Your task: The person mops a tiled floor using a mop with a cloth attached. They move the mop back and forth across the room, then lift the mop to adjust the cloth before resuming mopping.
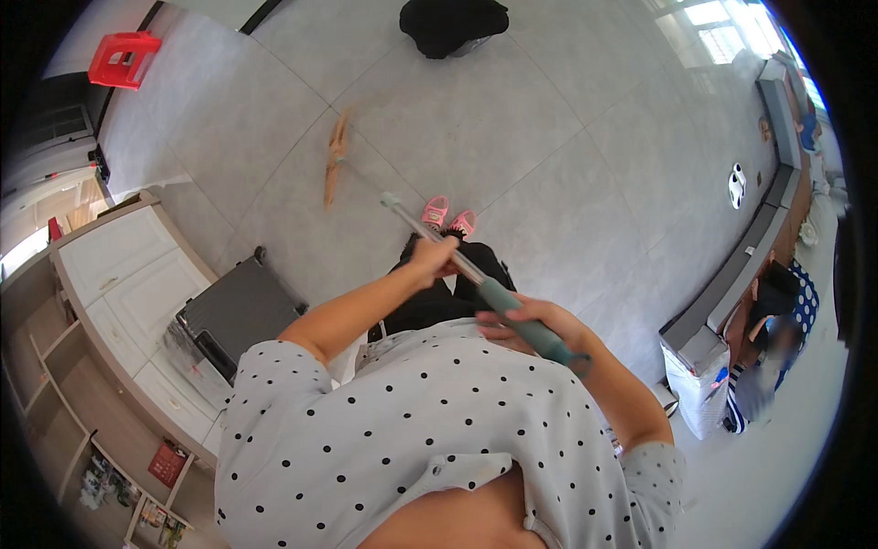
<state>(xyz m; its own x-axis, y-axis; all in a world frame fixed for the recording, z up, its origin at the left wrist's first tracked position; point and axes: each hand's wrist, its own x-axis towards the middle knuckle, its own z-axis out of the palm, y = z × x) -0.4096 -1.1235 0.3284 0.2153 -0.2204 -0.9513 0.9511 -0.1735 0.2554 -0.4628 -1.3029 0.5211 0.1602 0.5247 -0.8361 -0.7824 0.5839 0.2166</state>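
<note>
A long-handled flat mop (402,209) slants across in front of my body, with a silver pole and a green grip. Its narrow tan head (336,160) lies on the floor ahead and to the left. My left hand (435,257) is closed round the pole, about halfway along. Lower down, at the right, my right hand (540,318) holds the thick green grip (518,311) near its end. Slight blur softens the fingers of this hand. My feet, in pink slippers (435,211), stand just behind the mop head.
A black object (453,26) stands on the tiled floor ahead. A red stool (124,60) is far left. Beside me at left are a dark grey suitcase (240,311) and white cabinets (137,274). A person (777,343) is by the grey sofa (722,297) at right.
</note>
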